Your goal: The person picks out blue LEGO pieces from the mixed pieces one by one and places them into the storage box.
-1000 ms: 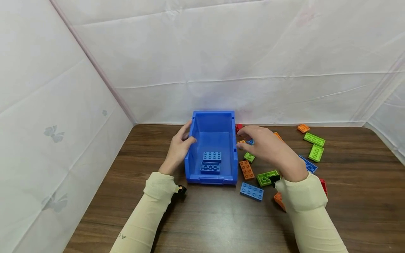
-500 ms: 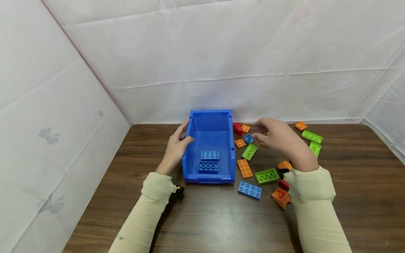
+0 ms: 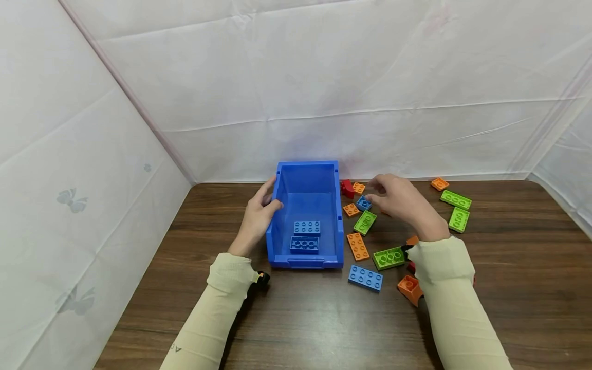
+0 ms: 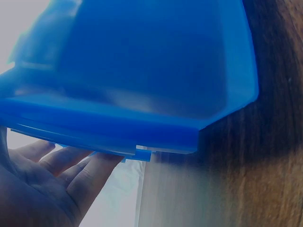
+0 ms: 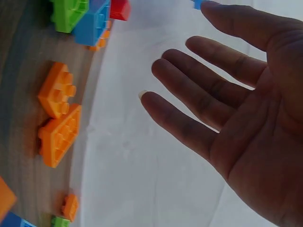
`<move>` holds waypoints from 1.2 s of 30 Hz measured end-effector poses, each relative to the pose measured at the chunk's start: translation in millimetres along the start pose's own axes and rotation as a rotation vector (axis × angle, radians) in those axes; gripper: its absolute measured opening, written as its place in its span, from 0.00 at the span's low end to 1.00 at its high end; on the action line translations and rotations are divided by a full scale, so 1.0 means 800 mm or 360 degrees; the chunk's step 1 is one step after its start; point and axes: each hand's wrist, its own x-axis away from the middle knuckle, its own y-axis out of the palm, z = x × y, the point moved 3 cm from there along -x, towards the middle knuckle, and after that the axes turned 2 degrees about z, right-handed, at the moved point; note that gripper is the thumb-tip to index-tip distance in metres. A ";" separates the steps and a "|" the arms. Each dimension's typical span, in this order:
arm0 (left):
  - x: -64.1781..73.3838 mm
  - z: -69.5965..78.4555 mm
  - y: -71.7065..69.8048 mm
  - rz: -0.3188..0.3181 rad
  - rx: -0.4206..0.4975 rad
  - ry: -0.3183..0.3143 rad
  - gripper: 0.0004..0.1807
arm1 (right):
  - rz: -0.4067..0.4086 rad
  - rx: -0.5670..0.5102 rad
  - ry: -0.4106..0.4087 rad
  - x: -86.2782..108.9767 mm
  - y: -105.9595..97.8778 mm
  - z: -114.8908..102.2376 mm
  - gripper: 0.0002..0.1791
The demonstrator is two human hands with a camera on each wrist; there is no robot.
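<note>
My left hand holds the left wall of a blue plastic bin, thumb over the rim and fingers along the outside. Two blue toy building bricks lie on the bin's floor, one studs up and one hollow side up. Over the bricks right of the bin, my right hand hovers with nothing in it. In the right wrist view its fingers are spread and relaxed. Nearest its fingertips in the head view is a small blue brick, beside a green brick and a small orange brick.
Several more bricks lie scattered on the dark wooden table: a blue one in front, a green one, an orange curved one, and green ones at the right. A white cloth wall closes off the back.
My right hand has moved away from the bin's right edge, uncovering small bricks there, then shifted slightly back left. My left hand keeps its hold on the bin.
</note>
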 end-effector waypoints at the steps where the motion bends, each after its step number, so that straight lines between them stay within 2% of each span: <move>1: 0.000 0.000 0.000 -0.0001 0.0001 0.0001 0.40 | 0.0003 0.0001 -0.0003 -0.002 0.002 0.002 0.22; 15: 0.002 0.000 -0.002 -0.0003 0.0003 -0.0005 0.40 | 0.0030 0.0024 0.0020 -0.021 0.024 0.020 0.22; 23: 0.002 -0.003 -0.002 0.0005 -0.0006 -0.0008 0.39 | 0.0043 0.0004 0.0024 -0.026 0.031 0.019 0.22; 36: 0.004 -0.002 0.000 0.0011 -0.0028 -0.0002 0.39 | 0.0009 0.0066 0.0019 -0.031 0.041 0.021 0.24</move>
